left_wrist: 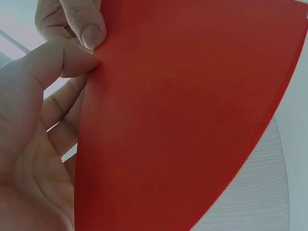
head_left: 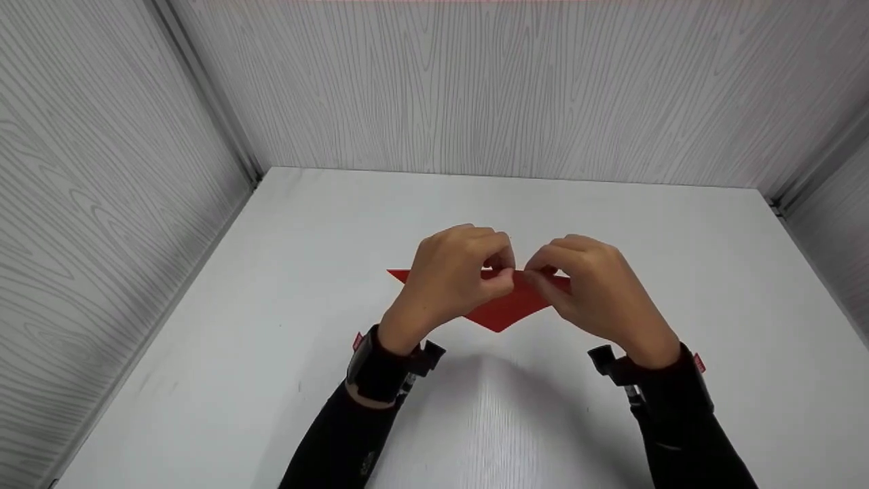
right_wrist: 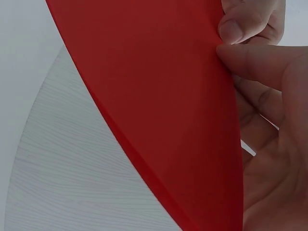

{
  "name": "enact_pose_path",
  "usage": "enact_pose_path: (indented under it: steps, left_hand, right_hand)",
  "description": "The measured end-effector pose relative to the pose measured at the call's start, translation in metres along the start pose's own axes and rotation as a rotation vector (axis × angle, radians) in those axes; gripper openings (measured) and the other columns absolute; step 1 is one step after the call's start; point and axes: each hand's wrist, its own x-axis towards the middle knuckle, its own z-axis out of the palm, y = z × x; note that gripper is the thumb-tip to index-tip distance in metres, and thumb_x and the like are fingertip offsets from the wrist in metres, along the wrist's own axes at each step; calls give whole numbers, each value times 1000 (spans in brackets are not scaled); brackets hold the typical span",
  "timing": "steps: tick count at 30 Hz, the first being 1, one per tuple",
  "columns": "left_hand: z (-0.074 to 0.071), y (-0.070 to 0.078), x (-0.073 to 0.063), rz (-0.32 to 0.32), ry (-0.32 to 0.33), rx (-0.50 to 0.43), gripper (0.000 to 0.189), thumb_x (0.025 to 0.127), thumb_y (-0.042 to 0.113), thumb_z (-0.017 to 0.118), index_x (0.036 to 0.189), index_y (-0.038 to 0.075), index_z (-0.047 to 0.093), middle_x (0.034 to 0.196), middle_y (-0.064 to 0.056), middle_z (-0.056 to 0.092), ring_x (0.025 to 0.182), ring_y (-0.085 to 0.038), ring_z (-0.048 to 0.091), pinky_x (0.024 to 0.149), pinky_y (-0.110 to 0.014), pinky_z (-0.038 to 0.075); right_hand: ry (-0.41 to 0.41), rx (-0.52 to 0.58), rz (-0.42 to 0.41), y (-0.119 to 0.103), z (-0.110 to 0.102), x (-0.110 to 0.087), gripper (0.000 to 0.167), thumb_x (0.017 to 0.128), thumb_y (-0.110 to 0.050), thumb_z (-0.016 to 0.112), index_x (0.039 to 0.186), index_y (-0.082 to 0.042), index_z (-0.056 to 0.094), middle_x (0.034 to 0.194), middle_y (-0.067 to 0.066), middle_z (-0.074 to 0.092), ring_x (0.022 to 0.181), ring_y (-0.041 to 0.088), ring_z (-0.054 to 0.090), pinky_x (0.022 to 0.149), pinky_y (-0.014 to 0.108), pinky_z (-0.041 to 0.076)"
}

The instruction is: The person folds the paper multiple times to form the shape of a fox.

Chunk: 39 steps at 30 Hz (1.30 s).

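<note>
The white table (head_left: 217, 339) lies beneath the red sheet (head_left: 504, 309), whose long far edge our left hand (head_left: 451, 275) and right hand (head_left: 594, 288) pinch near mid-length, side by side, the rest reaching toward us.

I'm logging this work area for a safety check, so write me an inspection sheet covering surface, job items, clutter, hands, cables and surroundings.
Surface: white table, with shadows near the arms.
Job items: one red sheet, seemingly folded, one corner pointing toward the person.
Clutter: nothing seen.
Hands: left hand and right hand pinch the sheet's far edge, close together near its middle.
Cables: nothing seen.
Surroundings: wood-grain back wall, left wall and right wall; black bands on both wrists, left band and right band.
</note>
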Motion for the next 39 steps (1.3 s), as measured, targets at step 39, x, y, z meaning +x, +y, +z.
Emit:
enact_pose_path:
  steps: [39]
  left_hand:
    - [-14,-9,-2,-51,-49,17,16,83,9,67,77,24,70,74,12,66,73,-4,59,61,-25,49]
  right_hand:
    - [-35,32,13,9,-15,-2,18,88,3,81,91,-15,80,86,-10,74,82,2,66,74,20,54]
